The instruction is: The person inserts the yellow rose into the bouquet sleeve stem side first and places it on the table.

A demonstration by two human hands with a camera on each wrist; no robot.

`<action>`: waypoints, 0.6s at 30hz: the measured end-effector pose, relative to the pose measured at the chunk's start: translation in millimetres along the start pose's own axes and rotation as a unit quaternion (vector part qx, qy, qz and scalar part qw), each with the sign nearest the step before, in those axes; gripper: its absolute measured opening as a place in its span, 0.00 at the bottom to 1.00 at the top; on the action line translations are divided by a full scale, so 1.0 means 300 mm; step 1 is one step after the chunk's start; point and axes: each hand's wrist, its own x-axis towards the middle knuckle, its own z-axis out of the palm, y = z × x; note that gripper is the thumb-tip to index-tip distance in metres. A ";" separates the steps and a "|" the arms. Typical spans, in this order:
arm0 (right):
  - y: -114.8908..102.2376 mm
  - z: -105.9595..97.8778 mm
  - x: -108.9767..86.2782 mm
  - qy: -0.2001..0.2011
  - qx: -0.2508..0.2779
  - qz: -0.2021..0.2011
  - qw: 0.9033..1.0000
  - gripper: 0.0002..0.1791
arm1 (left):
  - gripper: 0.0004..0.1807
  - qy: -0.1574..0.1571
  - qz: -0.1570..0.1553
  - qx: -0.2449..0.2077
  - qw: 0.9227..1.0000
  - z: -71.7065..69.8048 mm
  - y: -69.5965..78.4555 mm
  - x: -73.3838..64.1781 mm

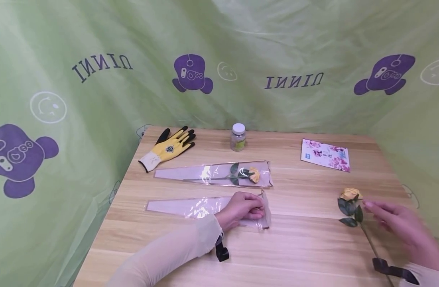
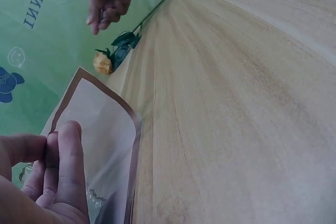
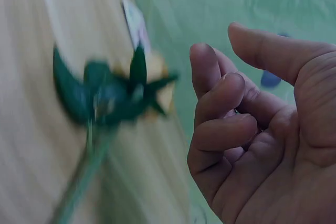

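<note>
In the head view my left hand (image 1: 243, 207) pinches the wide end of a clear flower sleeve (image 1: 176, 206) with a pale backing and brown border. The left wrist view has its fingertips together at the mouth of the sleeve (image 2: 105, 111). My right hand (image 1: 402, 223) is beside a single yellow rose (image 1: 350, 194) with dark green leaves and a long stem, at the table's right. In the right wrist view this hand (image 3: 252, 119) has its fingers loosely curled and thumb apart, holding nothing; the rose's leaves (image 3: 113, 95) are left of it.
Behind the sleeve lies a second sleeve (image 1: 180, 174) with a yellow rose (image 1: 254, 175) inside. Farther back are a yellow and black work glove (image 1: 170, 147), a white-capped jar (image 1: 238, 137) and a flower-printed packet (image 1: 325, 154). A green printed curtain (image 1: 248, 40) surrounds the wooden table (image 1: 305, 239).
</note>
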 end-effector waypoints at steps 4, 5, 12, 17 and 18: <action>0.050 -0.015 0.008 -0.014 -0.066 0.025 0.997 0.41 | 0.05 0.001 0.000 0.005 1.000 0.003 0.001 -0.003; 0.061 -0.009 0.010 -0.017 -0.064 0.028 0.997 0.41 | 0.05 0.000 -0.001 0.005 1.000 0.005 0.002 -0.005; 0.093 0.026 0.039 -0.016 -0.092 0.041 0.995 0.43 | 0.05 -0.005 -0.001 0.003 1.000 0.007 0.000 -0.008; 0.088 0.035 0.050 -0.007 -0.087 0.046 0.995 0.44 | 0.05 -0.002 0.002 0.003 1.000 0.004 0.002 -0.012; 0.087 0.037 0.050 -0.005 -0.088 0.043 0.995 0.43 | 0.05 -0.001 0.003 0.004 1.000 0.003 0.003 -0.013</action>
